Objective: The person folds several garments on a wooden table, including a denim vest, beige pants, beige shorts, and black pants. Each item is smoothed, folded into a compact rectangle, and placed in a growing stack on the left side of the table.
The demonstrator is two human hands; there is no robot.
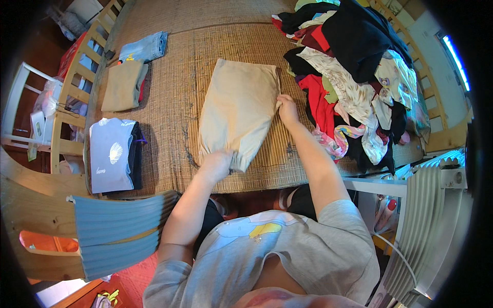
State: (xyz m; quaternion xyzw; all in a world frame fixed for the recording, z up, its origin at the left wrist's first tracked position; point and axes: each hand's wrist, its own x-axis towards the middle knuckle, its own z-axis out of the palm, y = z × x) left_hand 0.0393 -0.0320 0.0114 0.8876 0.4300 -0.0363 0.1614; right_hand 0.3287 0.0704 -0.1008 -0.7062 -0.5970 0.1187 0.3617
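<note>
A beige cloth garment (240,111), apparently trousers folded lengthwise, lies flat on a woven mat (173,100). My left hand (217,164), slightly blurred, grips its near end, by a gathered elastic edge. On the right side, my right hand (287,107) pinches the garment's edge between thumb and fingers. Off to the left lie a folded lavender garment with white leaf prints (111,154), a folded khaki garment (124,86) and folded light-blue denim (142,47).
A loose heap of mixed clothes (346,81) covers the mat's right side. Slatted wooden rails (79,73) flank the bed. Near me stand a blue corrugated panel (117,233) at left and a pale ribbed panel (421,215) at right.
</note>
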